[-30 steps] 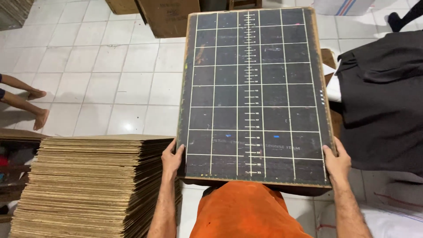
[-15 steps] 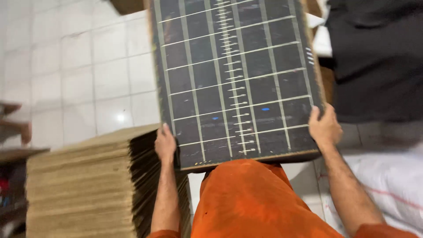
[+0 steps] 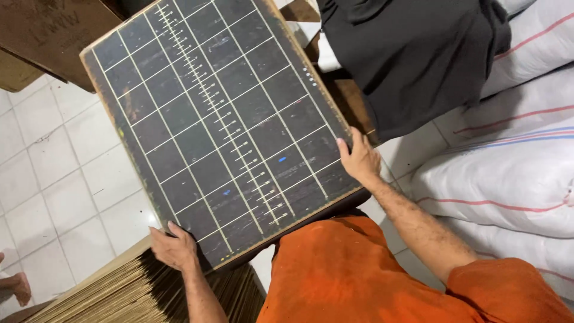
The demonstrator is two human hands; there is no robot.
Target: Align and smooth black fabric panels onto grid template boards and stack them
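Board: my left hand [image 3: 174,246] and right hand [image 3: 359,159] clasp the dark gridded board [image 3: 218,122] by its near corners.
Direction: long axis runs away, tilted left.
Room: white tiled floor [image 3: 72,197], cardboard stack [image 3: 137,293], white sacks [image 3: 508,179].

Board [image 3: 215,119] on lap, cardboard stack [image 3: 137,293] left — sacks [image 3: 508,179] right, cloth [image 3: 412,54] behind.

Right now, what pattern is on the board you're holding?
Head view: the board is dark, near black, with a pale line grid and a ruler-like tick scale.
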